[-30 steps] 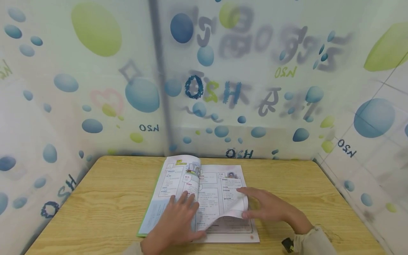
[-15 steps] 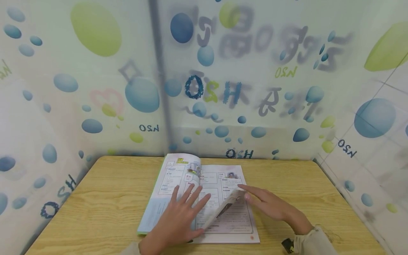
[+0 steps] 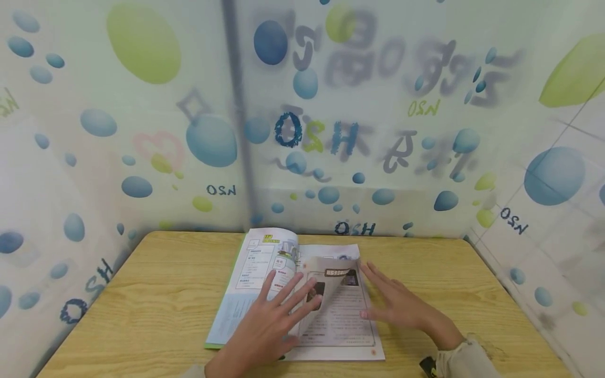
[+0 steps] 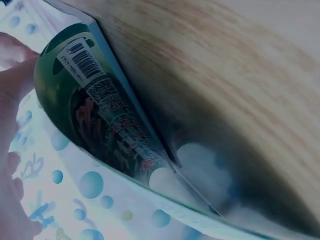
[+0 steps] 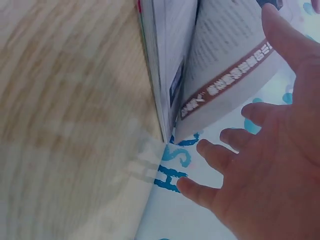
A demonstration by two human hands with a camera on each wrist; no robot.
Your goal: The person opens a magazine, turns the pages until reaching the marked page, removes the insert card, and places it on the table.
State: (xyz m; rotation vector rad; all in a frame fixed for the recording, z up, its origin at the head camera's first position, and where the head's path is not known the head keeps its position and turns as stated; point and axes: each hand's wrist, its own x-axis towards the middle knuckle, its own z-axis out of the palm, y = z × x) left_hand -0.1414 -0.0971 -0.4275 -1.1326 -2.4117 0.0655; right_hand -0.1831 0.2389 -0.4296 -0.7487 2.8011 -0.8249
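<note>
An open book (image 3: 250, 278) with printed pages lies on the wooden table. One page (image 3: 347, 304) on its right side is raised and curls toward the left. Over the book's middle, my left hand (image 3: 267, 320) spreads its fingers, which overlap the curling page. My right hand (image 3: 406, 310) is beside the book's right edge, index fingertip right at the page's upper corner, thumb lower down. In the right wrist view its fingers are straight and apart. The left wrist view shows the green back cover (image 4: 55, 55) with a barcode bent upward beside the left hand (image 4: 12, 95).
The wooden table (image 3: 142, 299) extends on both sides of the book. Behind it and at the sides stand pale walls (image 3: 331, 173) printed with blue and green drops and lettering. A dark item (image 3: 428, 366) shows at the right sleeve (image 3: 468, 359).
The page has lifted from its lower right corner and rolled up and leftward, showing more of the page with a photo. The left fingers have spread out; the right hand's index finger has moved up the edge.
</note>
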